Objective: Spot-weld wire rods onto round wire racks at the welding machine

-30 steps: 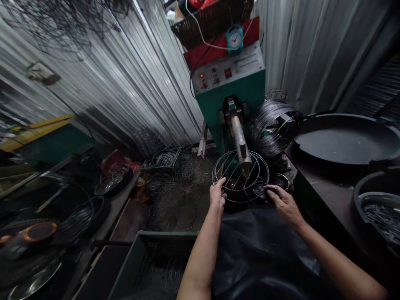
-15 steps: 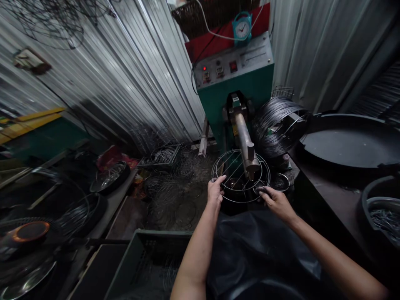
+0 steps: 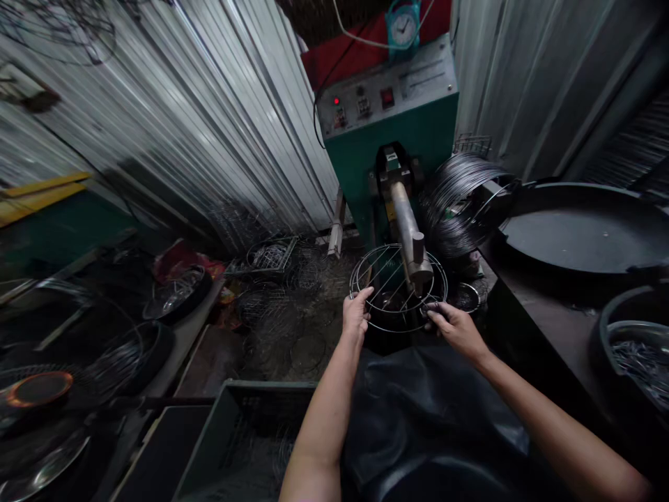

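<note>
Both forearms reach forward over a black plastic sheet [image 3: 433,411], elbows low, wrists nearly level. The left hand [image 3: 356,315] curls its fingers over the near-left rim of a round wire rack [image 3: 384,279], thumb on top, pinching the rim wire. The right hand [image 3: 456,326] lies palm-down at the rack's near-right rim, fingers bent around the wire there; whether it also grips something small between the fingertips cannot be told.

The one wire rack, a double ring crossed by several straight wires, is held roughly flat under the tip of a single steel electrode arm [image 3: 408,233] that juts out from a green welding machine [image 3: 397,132]. Beneath the rack sits a dark bowl [image 3: 389,310], blurred by shadow.

The machine's grey control panel [image 3: 389,90] carries one lit red lamp, and one small teal clock [image 3: 401,24] stands above it. Just right of the arm lies one coil of dark wire [image 3: 454,202], touching the left edge of a wide black tray [image 3: 585,230] on the bench. At the bench's right edge is one tub of short wire pieces [image 3: 640,355].

On the floor to the left lies a pile of finished wire racks [image 3: 282,307], too tangled to count, against a corrugated metal wall [image 3: 209,139].
</note>
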A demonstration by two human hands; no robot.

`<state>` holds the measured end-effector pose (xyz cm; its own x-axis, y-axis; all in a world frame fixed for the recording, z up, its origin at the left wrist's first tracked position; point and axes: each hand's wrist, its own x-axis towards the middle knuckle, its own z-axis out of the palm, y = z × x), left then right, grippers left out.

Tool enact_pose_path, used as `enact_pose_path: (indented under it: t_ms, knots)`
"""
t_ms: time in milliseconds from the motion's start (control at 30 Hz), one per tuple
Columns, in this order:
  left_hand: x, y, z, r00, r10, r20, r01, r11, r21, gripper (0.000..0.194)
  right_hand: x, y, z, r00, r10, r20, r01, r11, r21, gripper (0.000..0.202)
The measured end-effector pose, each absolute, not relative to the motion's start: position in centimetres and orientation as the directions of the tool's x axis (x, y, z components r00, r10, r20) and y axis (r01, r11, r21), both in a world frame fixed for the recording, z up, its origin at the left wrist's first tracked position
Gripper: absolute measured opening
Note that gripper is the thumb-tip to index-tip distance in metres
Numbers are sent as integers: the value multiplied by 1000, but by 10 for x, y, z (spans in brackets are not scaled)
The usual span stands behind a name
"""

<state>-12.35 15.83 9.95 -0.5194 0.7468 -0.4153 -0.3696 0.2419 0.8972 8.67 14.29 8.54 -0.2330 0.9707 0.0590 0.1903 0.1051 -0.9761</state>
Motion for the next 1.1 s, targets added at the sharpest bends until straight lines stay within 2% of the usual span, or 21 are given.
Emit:
enact_pose_path:
  t_ms: [333,733,933,1100]
  knots:
    - [-127,162,99,-508,757,-412,-357,250,900,37,83,147,83,-216,974,68,131,98,-987,32]
    - [-129,170,94,-533,703,-470,-384,294,875,34,80,156,77,-193,974,116,162,148,-976,30]
    - [-127,168,96,-532,700,-477,-381,306,873,32,79,150,81,-183,982,51,85,68,-994,31]
    - [-126,169,96,-529,694,-488,-394,308,866,30,107,141,72,-33,999,-16,-8,-16,-1000,40]
